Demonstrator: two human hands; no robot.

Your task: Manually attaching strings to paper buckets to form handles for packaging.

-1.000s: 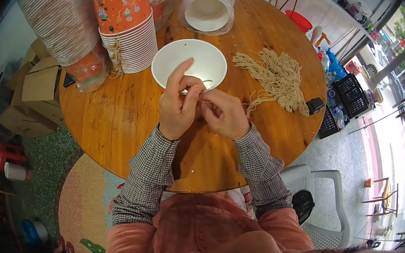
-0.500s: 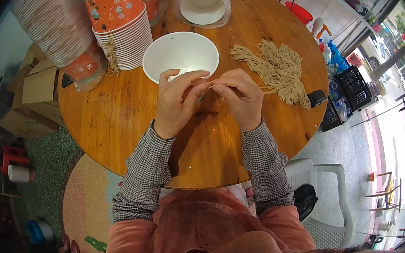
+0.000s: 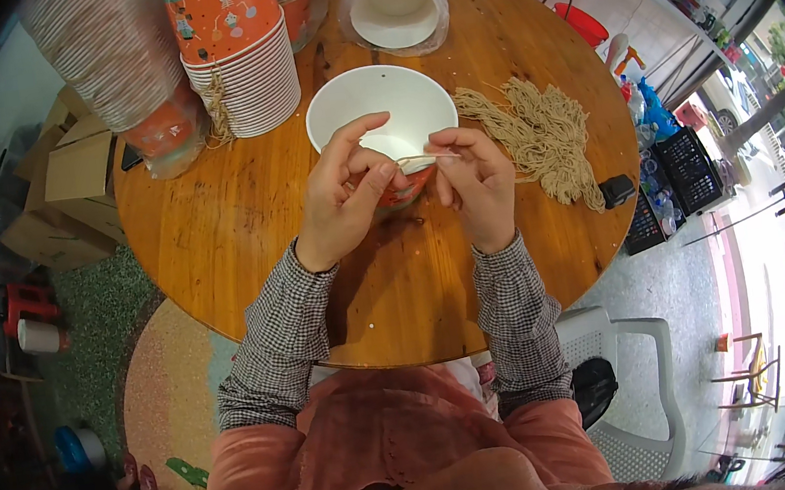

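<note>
A thin beige string (image 3: 416, 157) runs between my two hands, in front of the near rim of a white-lined paper bucket (image 3: 361, 98). My left hand (image 3: 339, 203) pinches one part of it between thumb and fingers, with the forefinger raised. My right hand (image 3: 477, 177) grips the other part, where a pale, narrow tip shows at the fingers. The bucket's outside is orange, and a small hole marks its far wall. Both hands partly cover its near side. To the right lies a loose bundle of beige strings (image 3: 551, 145).
Nested paper buckets (image 3: 243, 83) stand at the back left beside a plastic-wrapped stack (image 3: 107, 74). Another wrapped stack (image 3: 395, 12) lies at the back. A small black object (image 3: 616, 190) sits near the table's right edge. A white plastic chair (image 3: 641, 342) stands right of me.
The paper bucket has shifted to the right. My hands have drawn a little apart, so more string shows between them. My right fingers have opened out around the string.
</note>
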